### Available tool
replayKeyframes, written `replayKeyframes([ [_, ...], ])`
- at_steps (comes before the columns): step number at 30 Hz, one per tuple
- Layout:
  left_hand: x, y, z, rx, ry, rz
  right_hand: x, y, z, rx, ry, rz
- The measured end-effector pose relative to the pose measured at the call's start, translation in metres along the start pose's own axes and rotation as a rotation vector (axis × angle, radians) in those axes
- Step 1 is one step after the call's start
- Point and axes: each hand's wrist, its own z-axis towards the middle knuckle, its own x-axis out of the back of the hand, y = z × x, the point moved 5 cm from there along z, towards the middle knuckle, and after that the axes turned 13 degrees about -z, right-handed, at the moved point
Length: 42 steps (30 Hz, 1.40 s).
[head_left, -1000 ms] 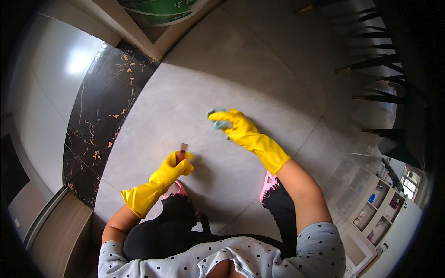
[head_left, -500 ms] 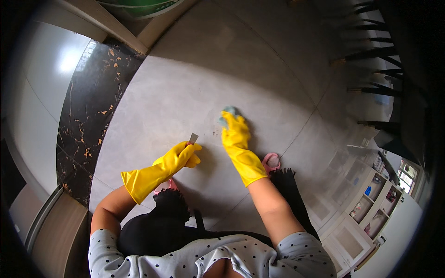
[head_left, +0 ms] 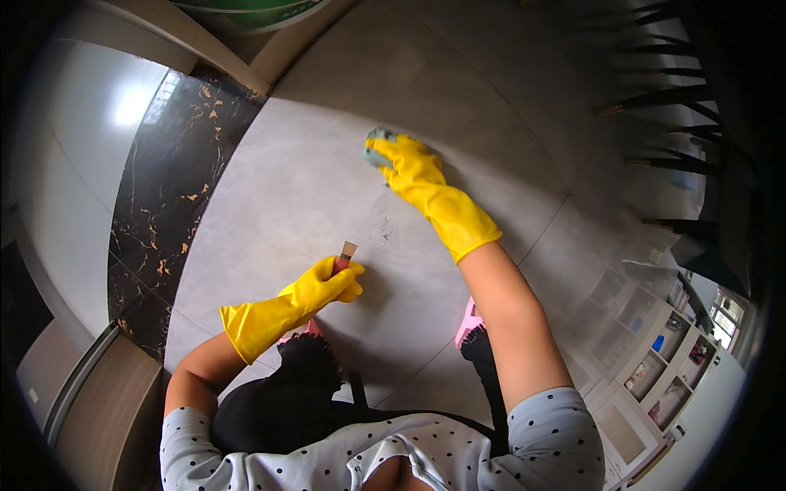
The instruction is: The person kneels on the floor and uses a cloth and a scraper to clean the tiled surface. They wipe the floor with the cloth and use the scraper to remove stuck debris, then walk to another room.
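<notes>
Both my hands wear long yellow rubber gloves. My left hand [head_left: 326, 282] is closed round the red handle of a small scraper [head_left: 347, 253], its flat metal blade pointing up and away from me above the floor. Farther out, my right hand [head_left: 407, 166] presses a grey-green cloth [head_left: 378, 147] against the grey tiled floor [head_left: 303, 180]. A few small dark bits [head_left: 386, 230] lie on the tile between the two hands. Part of the cloth is hidden under the glove's fingers.
A black marble strip [head_left: 168, 204] with gold veins borders the floor at left. Dark furniture legs [head_left: 655, 100] stand at far right. White shelving [head_left: 655, 376] is at lower right. A green and white container [head_left: 254, 12] sits at the top. My pink shoes [head_left: 469, 319] are close by.
My right hand has pushed the cloth away from me and slightly left along the floor, uncovering more dark bits. The left hand with the scraper has barely shifted.
</notes>
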Motion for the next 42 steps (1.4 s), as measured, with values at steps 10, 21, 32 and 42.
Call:
replayKeyframes([
  [10, 0.004, -0.020, 0.001, 0.124, -0.084, -0.191, -0.012, 0.037, -0.139, -0.775, -0.068, 0.832],
  [21, -0.039, -0.044, 0.040, 0.193, 0.174, -0.218, -0.013, 0.029, -0.132, -0.532, 0.029, 0.466],
  [32, -0.055, -0.033, 0.061, 0.164, 0.273, -0.341, -0.002, 0.026, -0.098, -0.315, -0.026, 0.328],
  [42, -0.059, -0.021, 0.067, 0.152, 0.296, -0.369, 0.004, 0.018, -0.046, 0.025, -0.016, -0.013],
])
